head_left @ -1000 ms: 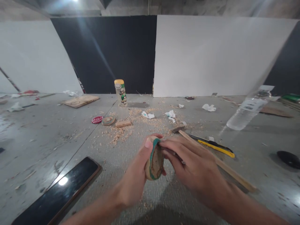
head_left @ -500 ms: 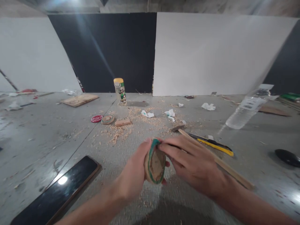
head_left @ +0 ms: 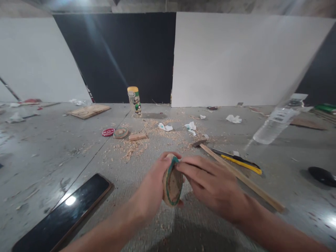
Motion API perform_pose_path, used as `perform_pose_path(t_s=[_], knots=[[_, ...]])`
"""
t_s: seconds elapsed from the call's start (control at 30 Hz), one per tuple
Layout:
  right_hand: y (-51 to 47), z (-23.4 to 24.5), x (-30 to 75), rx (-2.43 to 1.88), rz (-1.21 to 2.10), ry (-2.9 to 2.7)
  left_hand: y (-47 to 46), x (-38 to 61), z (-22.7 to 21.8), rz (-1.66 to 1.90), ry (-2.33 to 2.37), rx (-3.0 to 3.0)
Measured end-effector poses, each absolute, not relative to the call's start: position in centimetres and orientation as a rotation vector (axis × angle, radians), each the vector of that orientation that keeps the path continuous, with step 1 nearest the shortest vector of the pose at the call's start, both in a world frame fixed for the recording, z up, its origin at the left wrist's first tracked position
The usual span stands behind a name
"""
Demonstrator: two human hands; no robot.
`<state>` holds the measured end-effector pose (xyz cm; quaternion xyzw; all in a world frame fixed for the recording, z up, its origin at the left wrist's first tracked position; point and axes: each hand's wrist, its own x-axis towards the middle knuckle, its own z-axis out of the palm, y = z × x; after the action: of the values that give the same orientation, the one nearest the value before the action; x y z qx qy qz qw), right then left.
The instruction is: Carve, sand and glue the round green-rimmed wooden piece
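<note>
A round wooden piece (head_left: 174,185) with a green band along its rim is held up on edge in front of me. My left hand (head_left: 154,178) is closed around its left side, with fingertips showing behind the right edge. The fingers of my right hand (head_left: 210,182) are pressed together against the green upper rim. Whatever they may pinch there is hidden. Just beyond my right hand lie a hammer (head_left: 244,178) with a wooden handle and a yellow-and-black utility knife (head_left: 241,163).
A phone (head_left: 63,213) lies at left front. Wood shavings (head_left: 133,150), a small wood block (head_left: 138,137), a second round piece (head_left: 120,133), a red lid (head_left: 108,132) and crumpled tissues (head_left: 165,127) lie farther off. A yellow-capped bottle (head_left: 134,101), clear bottle (head_left: 274,122) and black mouse-like object (head_left: 321,175) surround these.
The wooden piece has turned slightly, so its face looks narrower. My right fingers have shifted a little left along its upper rim. Surrounding objects stay put.
</note>
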<state>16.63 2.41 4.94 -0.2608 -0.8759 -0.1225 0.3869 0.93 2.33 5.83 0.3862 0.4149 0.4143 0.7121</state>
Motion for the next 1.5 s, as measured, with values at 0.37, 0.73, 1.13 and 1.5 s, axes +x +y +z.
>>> perform_pose_path(t_s=[0.37, 0.73, 1.13, 1.5], knots=[[3.4, 4.1, 16.6, -0.695, -0.253, -2.172, 1.8, 1.0, 4.2, 1.065, 0.911, 0.959], [3.0, 4.1, 16.2, -0.653, -0.198, -2.176, 2.6, 1.0, 4.5, 1.164, 0.887, 1.281], [2.7, 4.4, 16.3, -0.572, -0.266, -2.209, 3.1, 0.3, 4.1, 1.04, 0.921, 1.309], [2.7, 4.8, 16.5, -0.541, -0.165, -2.301, 2.6, 0.3, 4.7, 0.861, 0.9, 1.077]])
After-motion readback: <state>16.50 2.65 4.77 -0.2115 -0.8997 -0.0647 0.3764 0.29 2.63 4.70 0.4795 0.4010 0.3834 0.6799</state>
